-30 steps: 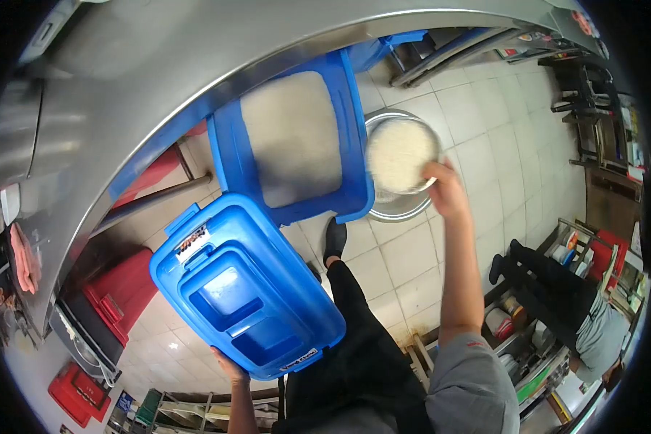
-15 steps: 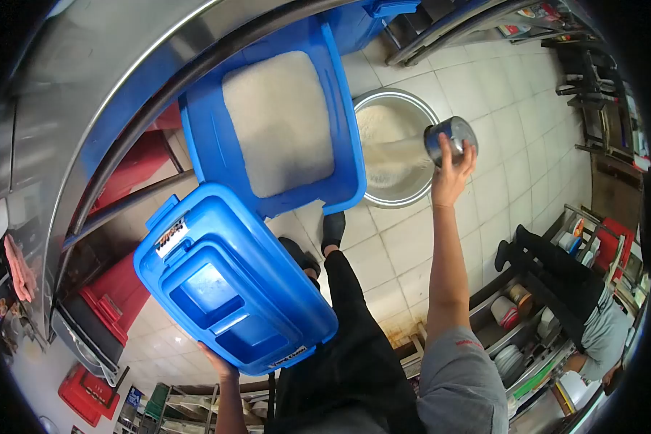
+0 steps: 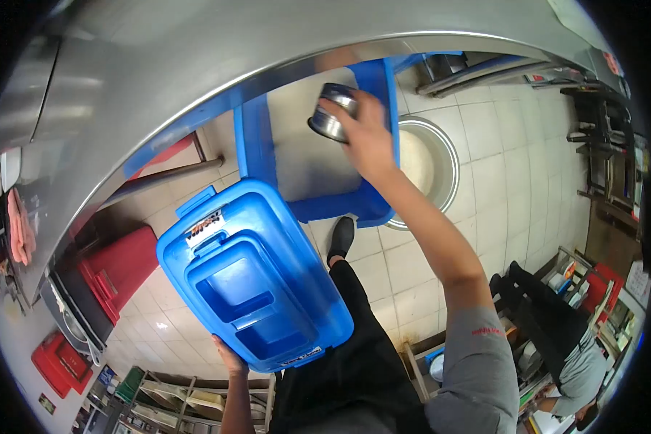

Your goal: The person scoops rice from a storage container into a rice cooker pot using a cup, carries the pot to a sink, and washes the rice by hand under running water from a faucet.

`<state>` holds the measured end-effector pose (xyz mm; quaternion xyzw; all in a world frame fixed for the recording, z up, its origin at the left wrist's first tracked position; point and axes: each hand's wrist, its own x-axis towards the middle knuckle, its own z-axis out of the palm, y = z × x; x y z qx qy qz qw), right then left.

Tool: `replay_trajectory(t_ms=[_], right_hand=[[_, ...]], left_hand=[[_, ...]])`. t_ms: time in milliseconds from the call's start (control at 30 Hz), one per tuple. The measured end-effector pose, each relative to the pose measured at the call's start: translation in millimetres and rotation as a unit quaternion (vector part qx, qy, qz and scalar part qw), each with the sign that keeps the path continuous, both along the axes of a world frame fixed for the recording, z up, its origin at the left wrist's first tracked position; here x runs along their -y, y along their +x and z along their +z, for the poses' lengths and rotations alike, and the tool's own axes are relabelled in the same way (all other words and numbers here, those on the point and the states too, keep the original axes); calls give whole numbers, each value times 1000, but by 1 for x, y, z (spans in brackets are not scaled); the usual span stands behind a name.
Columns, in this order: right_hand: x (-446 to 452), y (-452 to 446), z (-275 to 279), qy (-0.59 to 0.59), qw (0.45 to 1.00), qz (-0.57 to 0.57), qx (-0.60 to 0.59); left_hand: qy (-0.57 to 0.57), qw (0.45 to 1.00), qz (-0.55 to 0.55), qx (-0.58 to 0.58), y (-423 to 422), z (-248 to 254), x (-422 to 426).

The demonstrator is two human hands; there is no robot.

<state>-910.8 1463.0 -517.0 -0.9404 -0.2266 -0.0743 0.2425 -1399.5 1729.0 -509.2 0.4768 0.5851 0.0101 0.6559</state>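
My right hand (image 3: 365, 134) grips a shiny metal cup (image 3: 333, 112) and holds it over the open blue bin (image 3: 389, 94). White rice-like grain (image 3: 304, 152) fills much of that bin. To the bin's right, a round metal pot (image 3: 452, 170) stands on the floor with pale grain (image 3: 416, 163) in it; my forearm covers part of its rim. With my left hand (image 3: 230, 358) I hold the blue bin lid (image 3: 267, 282) by its lower edge, tilted in front of my legs. The cup's inside is hidden from view.
A steel counter (image 3: 195, 43) overhangs the bin's far side. Red bins (image 3: 119, 271) stand at left on the tiled floor (image 3: 499, 145). Racks with dishes line the near side, where another person (image 3: 579, 362) is at lower right. Black shelving (image 3: 600, 137) is at far right.
Grain was streaming from the cup into the pot. My right hand has since swung left with the cup, over the bin. My left hand still holds the lid; the view has shifted.
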Motion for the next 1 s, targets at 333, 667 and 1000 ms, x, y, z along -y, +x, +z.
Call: replay_trajectory(t_ms=[333,667,1000], right_hand=[[-64,-16,-245,-278,921,23,-271],[11,16,-178,293,661,-108,-683],[63,-39,-62,602,472,-123,-632]], left_hand=[[36,998,37,-30,-13,-12,6],[17,999,8,-35,-12,-11,6],[12,1000,-28,-8,1,-1,2]])
